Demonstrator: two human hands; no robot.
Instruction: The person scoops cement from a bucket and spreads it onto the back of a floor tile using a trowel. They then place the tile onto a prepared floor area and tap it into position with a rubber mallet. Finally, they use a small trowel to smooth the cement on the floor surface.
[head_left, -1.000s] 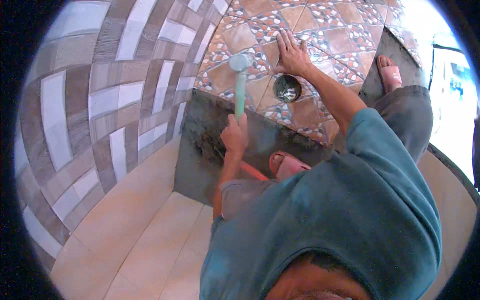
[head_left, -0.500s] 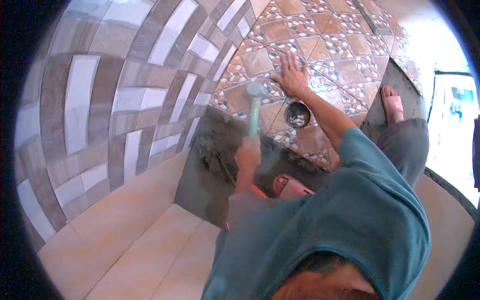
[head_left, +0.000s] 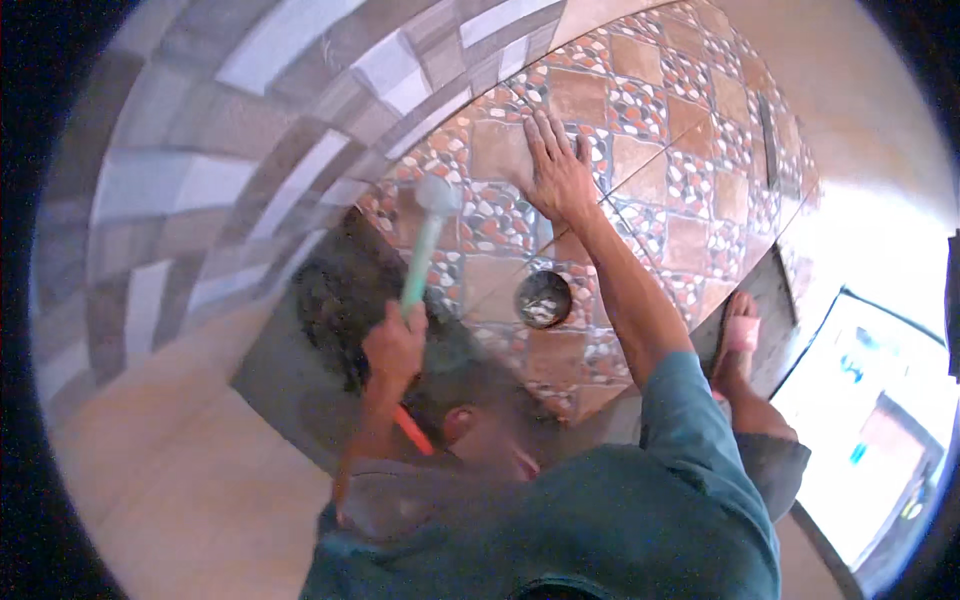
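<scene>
- Your right hand, flat on the tiles, has moved farther from the dark circle.
- Your left hand grips the mallet by its handle, head near the tiles' left corner.
- Hold there: probably head-heavy; tiles likely brittle.

A blurred wall of grey, brown and white blocks sweeps across the upper left above a pale beige surface; opposite, a bright opening glares beside a plain tan expanse, near a slim dark strip.
</scene>
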